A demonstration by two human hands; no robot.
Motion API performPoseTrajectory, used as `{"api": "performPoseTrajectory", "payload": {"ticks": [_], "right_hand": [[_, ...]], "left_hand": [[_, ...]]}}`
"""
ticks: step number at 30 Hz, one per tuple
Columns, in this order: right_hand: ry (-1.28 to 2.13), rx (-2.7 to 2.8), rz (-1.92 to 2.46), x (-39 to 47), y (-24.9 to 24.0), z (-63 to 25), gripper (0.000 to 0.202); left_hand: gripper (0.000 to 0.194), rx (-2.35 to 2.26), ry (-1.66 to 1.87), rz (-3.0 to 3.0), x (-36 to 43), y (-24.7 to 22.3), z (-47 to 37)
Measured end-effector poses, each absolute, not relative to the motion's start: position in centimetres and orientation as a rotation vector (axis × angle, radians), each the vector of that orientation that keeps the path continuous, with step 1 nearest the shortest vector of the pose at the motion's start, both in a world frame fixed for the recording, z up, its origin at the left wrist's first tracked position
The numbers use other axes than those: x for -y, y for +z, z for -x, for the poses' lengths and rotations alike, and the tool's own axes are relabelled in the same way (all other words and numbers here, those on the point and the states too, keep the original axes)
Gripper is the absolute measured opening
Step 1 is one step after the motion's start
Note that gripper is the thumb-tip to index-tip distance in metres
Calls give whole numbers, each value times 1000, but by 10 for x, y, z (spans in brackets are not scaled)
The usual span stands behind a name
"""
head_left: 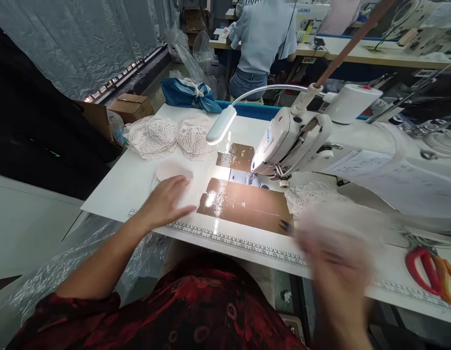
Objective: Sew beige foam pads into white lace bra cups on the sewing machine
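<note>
My left hand (pixel 167 200) is open at the left of the table, its fingers apart beside a pale, rounded fabric piece (pixel 171 171). My right hand (pixel 335 257) is smeared by motion near the front edge, with blurred whitish fabric (pixel 347 226) at it; its fingers cannot be made out. Dark pointed tips (pixel 285 226) show just left of that hand. Between the hands lies a brown sheet (pixel 243 204), in front of the needle area of a white sewing machine (pixel 280 141). Lit lamp head (pixel 221 125) hangs above the table.
Two piles of white lace (pixel 152 136) (pixel 194 136) and a blue cloth bundle (pixel 189 95) lie at the back left. More lace (pixel 309 194) is under the machine arm. Red-handled scissors (pixel 424 270) lie at the right. A person (pixel 264 39) sits beyond the table.
</note>
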State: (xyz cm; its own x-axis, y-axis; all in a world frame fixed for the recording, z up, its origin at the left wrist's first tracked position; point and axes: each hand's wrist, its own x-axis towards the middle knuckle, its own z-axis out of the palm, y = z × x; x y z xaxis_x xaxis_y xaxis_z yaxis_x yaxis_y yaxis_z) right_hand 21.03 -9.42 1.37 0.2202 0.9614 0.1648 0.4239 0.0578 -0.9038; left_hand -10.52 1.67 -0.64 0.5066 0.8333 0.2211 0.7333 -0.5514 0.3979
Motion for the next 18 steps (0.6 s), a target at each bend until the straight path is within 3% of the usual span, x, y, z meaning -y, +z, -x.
{"api": "performPoseTrajectory", "payload": {"ticks": [2, 3, 6, 10, 12, 15, 18], "right_hand": [[847, 1619, 1410, 84, 4, -182, 14], [887, 1741, 1325, 79, 0, -170, 13], [661, 1896, 1198, 73, -1, -156, 7], [250, 1775, 1312, 73, 9, -173, 17], [254, 1654, 1417, 70, 11, -179, 10], [864, 1598, 1425, 62, 5, -174, 2], [1635, 1393, 1169, 58, -9, -165, 12]], "left_hand": [[79, -985, 569, -2471, -2, 4, 83], [77, -804, 532, -2436, 4, 8, 73], [37, -751, 499, -2340, 11, 12, 56], [19, -1280, 683, -2214, 5, 5, 69], [24, -1157, 641, -1996, 6, 4, 71], [46, -575, 527, -1565, 17, 5, 59], [72, -372, 551, -1383, 25, 8, 47]]}}
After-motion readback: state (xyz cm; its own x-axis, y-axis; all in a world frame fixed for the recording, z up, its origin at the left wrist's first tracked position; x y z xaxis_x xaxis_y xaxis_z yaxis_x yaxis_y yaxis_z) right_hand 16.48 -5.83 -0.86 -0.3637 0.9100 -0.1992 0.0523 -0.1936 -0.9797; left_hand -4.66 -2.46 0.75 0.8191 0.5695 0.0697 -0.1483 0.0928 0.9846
